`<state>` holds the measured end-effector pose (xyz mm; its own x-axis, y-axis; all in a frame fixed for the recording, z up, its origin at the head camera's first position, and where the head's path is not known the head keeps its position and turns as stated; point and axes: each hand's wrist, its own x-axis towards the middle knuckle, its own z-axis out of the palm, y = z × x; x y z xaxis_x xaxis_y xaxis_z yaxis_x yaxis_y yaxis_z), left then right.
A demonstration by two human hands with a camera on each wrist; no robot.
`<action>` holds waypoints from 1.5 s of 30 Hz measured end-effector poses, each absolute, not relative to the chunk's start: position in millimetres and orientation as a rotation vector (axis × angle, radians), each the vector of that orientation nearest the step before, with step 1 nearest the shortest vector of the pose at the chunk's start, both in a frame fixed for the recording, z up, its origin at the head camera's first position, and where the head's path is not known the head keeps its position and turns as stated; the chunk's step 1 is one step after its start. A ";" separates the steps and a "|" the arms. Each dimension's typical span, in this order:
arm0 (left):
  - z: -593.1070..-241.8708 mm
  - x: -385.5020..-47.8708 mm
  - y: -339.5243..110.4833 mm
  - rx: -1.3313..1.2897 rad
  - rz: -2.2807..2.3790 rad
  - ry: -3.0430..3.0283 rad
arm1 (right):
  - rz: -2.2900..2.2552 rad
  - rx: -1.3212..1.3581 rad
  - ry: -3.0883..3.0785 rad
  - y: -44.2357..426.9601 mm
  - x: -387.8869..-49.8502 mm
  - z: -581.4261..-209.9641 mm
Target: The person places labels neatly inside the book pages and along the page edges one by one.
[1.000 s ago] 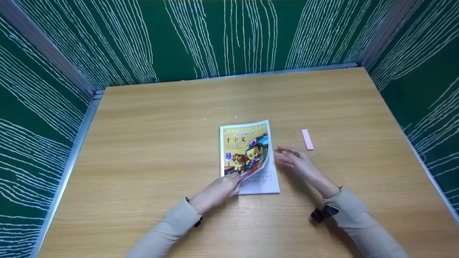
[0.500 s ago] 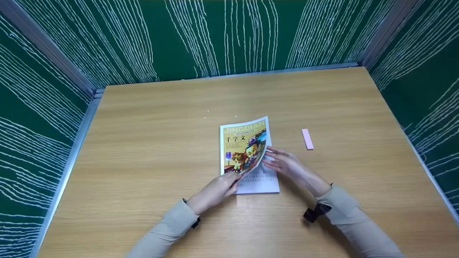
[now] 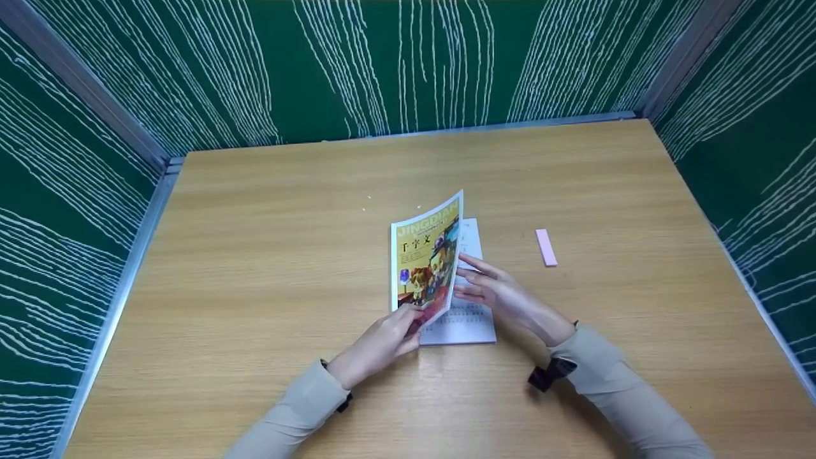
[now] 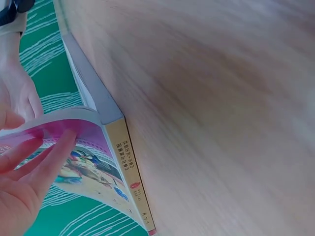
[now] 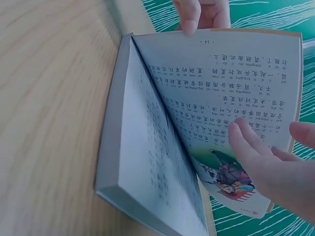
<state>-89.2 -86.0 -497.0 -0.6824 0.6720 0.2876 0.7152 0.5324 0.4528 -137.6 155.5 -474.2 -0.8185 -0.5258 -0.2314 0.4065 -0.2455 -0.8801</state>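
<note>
A paperback book (image 3: 417, 255) with a colourful cartoon cover lies partly opened on the table, its front part raised and bowed upward. At the lower edge, my left hand (image 3: 381, 343) pinches the cover and front pages, the thumb (image 5: 189, 24) on the inner page and fingers (image 4: 56, 157) spread on the cover. My right hand (image 3: 513, 306) is inside the opening from the right. Its fingers (image 5: 246, 140) lie fairly straight against the raised printed page, which bears a small picture at its corner. The spine (image 4: 130, 172) rests on the table.
A flat pink strip (image 3: 546, 247) lies on the wooden table (image 3: 255, 255) to the right of the book. Several tiny white specks are behind the book. Green walls (image 3: 446, 64) with white streaks surround the table on three sides.
The cover and front pages have been lifted higher and turned leftward, exposing more of the page beneath. My right hand has moved left from beside the book into the opening.
</note>
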 end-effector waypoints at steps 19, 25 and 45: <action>-457.4 -89.9 -117.6 -1.004 -0.776 -2.600 | -1.809 -0.611 1.756 124.7 -149.2 -474.3; -434.0 -92.4 -130.2 -0.871 -0.858 -2.448 | -1.607 -0.832 1.969 110.9 -144.2 -464.0; -429.2 -87.9 -136.6 -1.061 -0.135 -2.431 | -1.296 -1.090 2.212 87.2 -153.0 -489.6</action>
<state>-87.9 -136.6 -429.2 -0.5838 0.6654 0.4652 0.7128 0.6943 -0.0987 -153.0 87.2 -489.6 -0.6407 -0.7641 0.0757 -0.4398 0.2844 -0.8519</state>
